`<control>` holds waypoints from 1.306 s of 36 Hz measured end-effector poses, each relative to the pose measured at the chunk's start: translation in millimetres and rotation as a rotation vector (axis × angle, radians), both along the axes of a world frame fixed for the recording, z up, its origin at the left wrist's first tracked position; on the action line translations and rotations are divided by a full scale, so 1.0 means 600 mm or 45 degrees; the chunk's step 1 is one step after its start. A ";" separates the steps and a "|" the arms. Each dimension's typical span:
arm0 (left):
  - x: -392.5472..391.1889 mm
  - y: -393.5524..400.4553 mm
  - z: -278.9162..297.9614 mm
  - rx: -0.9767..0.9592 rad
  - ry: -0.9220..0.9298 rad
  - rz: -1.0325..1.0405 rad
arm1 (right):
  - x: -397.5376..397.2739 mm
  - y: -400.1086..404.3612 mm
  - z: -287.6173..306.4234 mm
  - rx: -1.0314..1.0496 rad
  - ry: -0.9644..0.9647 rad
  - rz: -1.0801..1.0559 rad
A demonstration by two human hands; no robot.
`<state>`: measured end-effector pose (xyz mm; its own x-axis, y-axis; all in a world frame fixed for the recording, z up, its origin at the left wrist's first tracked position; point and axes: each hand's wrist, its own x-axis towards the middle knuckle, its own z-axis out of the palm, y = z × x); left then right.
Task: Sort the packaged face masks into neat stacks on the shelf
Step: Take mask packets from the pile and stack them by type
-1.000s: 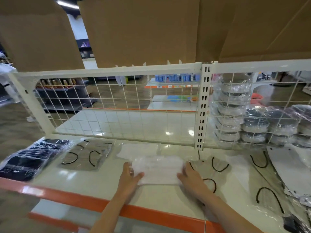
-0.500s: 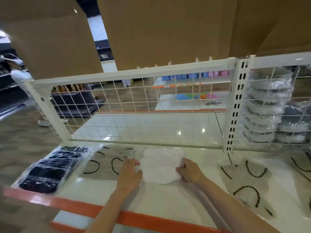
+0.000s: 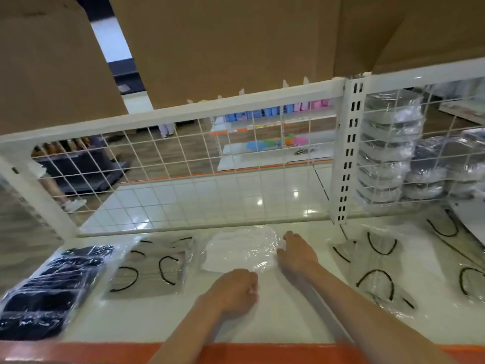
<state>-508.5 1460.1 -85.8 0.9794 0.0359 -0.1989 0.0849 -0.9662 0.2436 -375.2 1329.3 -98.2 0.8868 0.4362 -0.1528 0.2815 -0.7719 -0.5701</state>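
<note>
White masks in clear crinkled plastic: the white pack [image 3: 240, 249] lies flat on the shelf [image 3: 288, 319], mid-depth, just short of the wire grid back [image 3: 183, 179].

Step in hand, as I judge it: squaring this pack into its own place in the row. To do it well, I should keep it flat, slide rather than lift, line its near edge up with the neighbours, and leave a gap on both sides so stacks do not mix.

My right hand [image 3: 298, 254]: at the pack's right edge, fingers bent onto the plastic, touching it; whether they pinch the wrapper or only press, I cannot tell.

My left hand [image 3: 232, 291]: at the pack's near edge, fingers curled under into a loose fist; what, if anything, they hold is hidden.

Left of the white pack, just beside: grey pack with black ear loops [image 3: 152, 269], flat.

Further left, at the shelf's end: stack of black packs [image 3: 49, 287], fanned towards the near edge.

Right, apart from my right arm: loose clear packs with black loops [image 3: 380, 261], unsorted and overlapping.

Near edge: orange shelf lip [image 3: 262, 353].

Far right, behind the grid: stacked wrapped goods [image 3: 385, 153], kind unclear.
</note>
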 end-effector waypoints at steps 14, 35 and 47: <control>0.117 -0.172 -0.024 -0.514 -0.126 0.030 | 0.039 -0.242 -0.002 -0.098 -0.089 -0.244; 0.219 -0.322 0.005 -0.804 0.003 0.488 | 0.066 -0.389 -0.016 -0.206 -0.002 -0.247; 0.159 -0.240 -0.013 -1.560 -0.143 1.136 | 0.092 -0.389 -0.005 -0.281 0.119 -0.054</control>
<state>-413.1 1316.2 -93.6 0.7389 0.4795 -0.4733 0.4411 0.1868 0.8778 -320.3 1096.0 -101.2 0.8812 0.3457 -0.3225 0.2001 -0.8907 -0.4081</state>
